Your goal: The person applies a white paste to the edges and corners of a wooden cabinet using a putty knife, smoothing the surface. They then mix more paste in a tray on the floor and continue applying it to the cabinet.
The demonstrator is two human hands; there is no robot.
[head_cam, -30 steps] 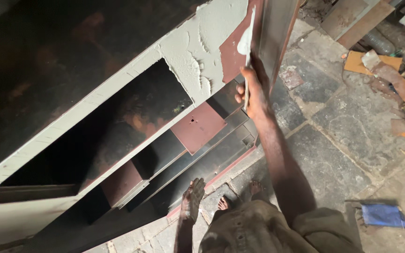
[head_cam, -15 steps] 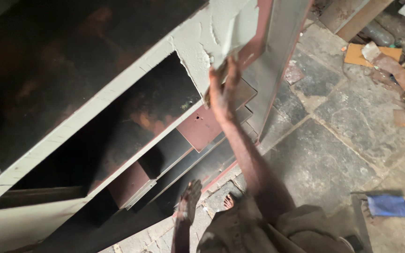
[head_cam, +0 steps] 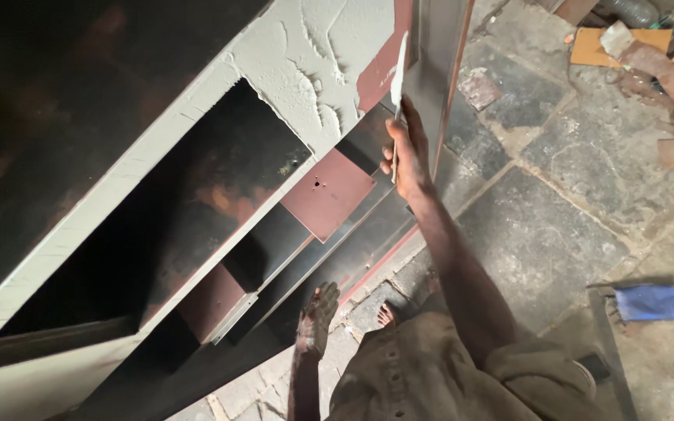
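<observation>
Since the earlier frame, the right hand [head_cam: 409,156] had swung rightward from the wet filler patch toward the cabinet's corner post, carrying the putty knife [head_cam: 398,86] with it; its fingers [head_cam: 388,162] were clenched round the handle, the thin pale blade projecting upward above them, its flat lying against the edge of the rust-red panel [head_cam: 374,74]; the left hand [head_cam: 315,316] hung low beside the cabinet base, smeared, fingers loosely released and holding nothing; the metal cabinet [head_cam: 196,156] stood tilted in view, its frame coated in ridged, rough grey-white filler [head_cam: 306,62], its compartments dark and rust-stained; the floor [head_cam: 555,218] was of worn, cracked stone slabs; a crumpled blue cloth [head_cam: 653,302] lay on it, well apart.
</observation>
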